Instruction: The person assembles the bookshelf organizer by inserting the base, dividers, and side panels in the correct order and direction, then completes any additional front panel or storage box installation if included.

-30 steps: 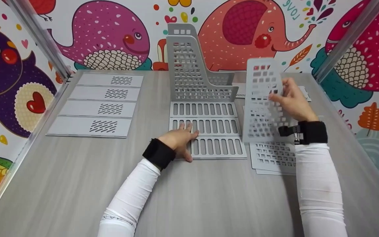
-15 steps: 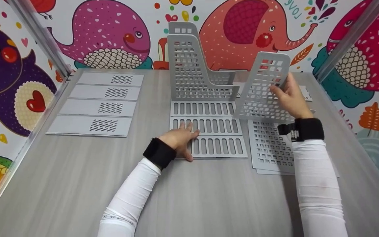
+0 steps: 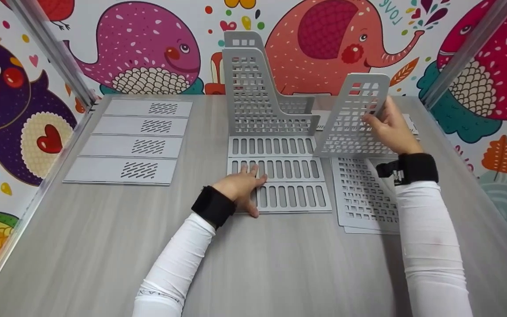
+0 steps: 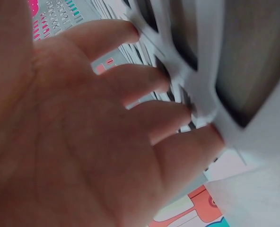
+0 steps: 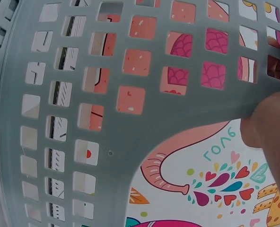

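My left hand (image 3: 241, 189) rests with spread fingers on the left side of a grey slotted panel row (image 3: 295, 181) lying flat on the table. In the left wrist view, its fingertips (image 4: 208, 137) touch the slotted piece's edge. My right hand (image 3: 392, 127) pinches a grey perforated side panel (image 3: 340, 140) with a curved cut-out, holding it upright beside the slotted row's right side. The thumb (image 3: 371, 120) is on its near face; the other fingers are mostly hidden behind it. Two similar side panels (image 3: 269, 109) stand upright at the back of the slotted row.
More perforated panels (image 3: 368, 223) lie stacked flat at the right, partly under my right forearm. At the left, several grey strips with slanted slots (image 3: 99, 146) lie in a row. A white slotted piece (image 3: 412, 124) lies behind my right hand. Patterned walls enclose the table.
My right hand has lifted the perforated panel and moved it back, turning it so its curved edge faces right. My left hand has stayed in place on the slotted row.
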A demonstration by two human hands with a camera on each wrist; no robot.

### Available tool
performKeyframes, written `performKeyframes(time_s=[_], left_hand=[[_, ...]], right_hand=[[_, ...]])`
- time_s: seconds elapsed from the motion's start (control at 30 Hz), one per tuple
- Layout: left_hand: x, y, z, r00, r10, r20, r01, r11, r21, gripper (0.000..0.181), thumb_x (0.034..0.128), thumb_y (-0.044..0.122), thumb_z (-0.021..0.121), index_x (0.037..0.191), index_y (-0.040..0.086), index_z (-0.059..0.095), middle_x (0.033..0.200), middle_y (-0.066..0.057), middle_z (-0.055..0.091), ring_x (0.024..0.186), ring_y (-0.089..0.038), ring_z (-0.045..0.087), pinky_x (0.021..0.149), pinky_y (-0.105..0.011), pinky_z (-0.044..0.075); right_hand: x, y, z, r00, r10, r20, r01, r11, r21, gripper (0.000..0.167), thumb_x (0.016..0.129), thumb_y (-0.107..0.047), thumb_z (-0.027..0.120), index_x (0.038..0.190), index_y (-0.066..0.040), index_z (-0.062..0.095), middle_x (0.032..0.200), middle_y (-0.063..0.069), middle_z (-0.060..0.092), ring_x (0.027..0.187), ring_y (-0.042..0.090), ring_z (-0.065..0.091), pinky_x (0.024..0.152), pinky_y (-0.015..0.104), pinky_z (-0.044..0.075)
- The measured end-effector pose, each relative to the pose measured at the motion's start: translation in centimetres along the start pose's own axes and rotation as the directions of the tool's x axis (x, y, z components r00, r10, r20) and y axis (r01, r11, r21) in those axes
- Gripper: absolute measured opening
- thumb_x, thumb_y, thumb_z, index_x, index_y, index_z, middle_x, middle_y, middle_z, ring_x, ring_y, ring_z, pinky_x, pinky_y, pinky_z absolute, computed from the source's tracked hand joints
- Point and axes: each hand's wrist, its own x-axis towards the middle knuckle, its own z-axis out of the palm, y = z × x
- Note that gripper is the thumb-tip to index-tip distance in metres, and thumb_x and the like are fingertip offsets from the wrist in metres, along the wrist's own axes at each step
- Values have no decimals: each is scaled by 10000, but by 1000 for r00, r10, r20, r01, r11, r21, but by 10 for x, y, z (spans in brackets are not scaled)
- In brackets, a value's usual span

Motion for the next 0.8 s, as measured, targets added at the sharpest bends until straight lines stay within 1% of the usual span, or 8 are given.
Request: performKeyframes(time_s=[0.2, 0.4, 0.5, 0.63, 0.73, 0.8], left_hand=[[0, 0, 1, 1000, 5, -14, -5, 1000, -13, 1084, 748, 414, 864, 1607, 218, 234, 1693, -161, 31, 1556, -419, 28, 1230, -548, 247], [-1, 0, 1, 1000, 5, -16, -5, 1000, -22, 1091, 742, 418, 864, 1607, 215, 231, 1691, -167, 26, 1555, -419, 25, 1232, -555, 233], [-1, -1, 1, 1000, 7, -15, -7, 1000, -24, 1093, 742, 419, 865, 1608, 215, 229, 1690, -170, 23, 1554, -421, 21, 1236, -552, 223], [0, -1, 0, 1000, 12, -12, -12, 1000, -22, 1095, 744, 413, 865, 1609, 211, 223, 1686, -180, 20, 1552, -426, 17, 1239, -542, 222], [-1, -1, 0, 1000, 12, -10, -12, 1000, -26, 1097, 743, 408, 865, 1608, 206, 222, 1685, -180, 17, 1551, -428, 13, 1236, -545, 226], [0, -1, 0, 1000, 8, 3, -8, 1000, -24, 1098, 748, 410, 862, 1610, 207, 213, 1688, -172, 11, 1553, -424, 8, 1234, -549, 233]], right_hand=[[-1, -1, -6, 1000, 21, 11, -21, 999, -26, 465, 1020, -29, 507, 1455, -138, 385, 1303, 3, 638, 1134, 63, 641, 945, 154, 506], [-4, -3, -9, 997, 68, 31, -66, 995, -75, 489, 1033, -86, 513, 1487, -168, 353, 1353, 13, 611, 1176, 56, 617, 985, 201, 502], [-4, -3, -8, 996, 83, 34, -81, 994, -73, 497, 1035, -98, 515, 1495, -176, 344, 1360, 18, 609, 1177, 53, 619, 991, 207, 505], [-1, -4, -6, 996, 73, 41, -71, 996, -53, 462, 1030, -85, 522, 1462, -158, 375, 1317, 7, 633, 1136, 47, 641, 948, 170, 517], [2, -4, -5, 997, 49, 57, -48, 999, -24, 434, 1024, -46, 510, 1430, -149, 398, 1281, -5, 646, 1114, 52, 652, 926, 158, 523], [4, -4, -5, 997, 27, 68, -27, 1000, -10, 434, 1020, -18, 499, 1425, -140, 403, 1272, -10, 647, 1116, 57, 648, 928, 156, 517]])
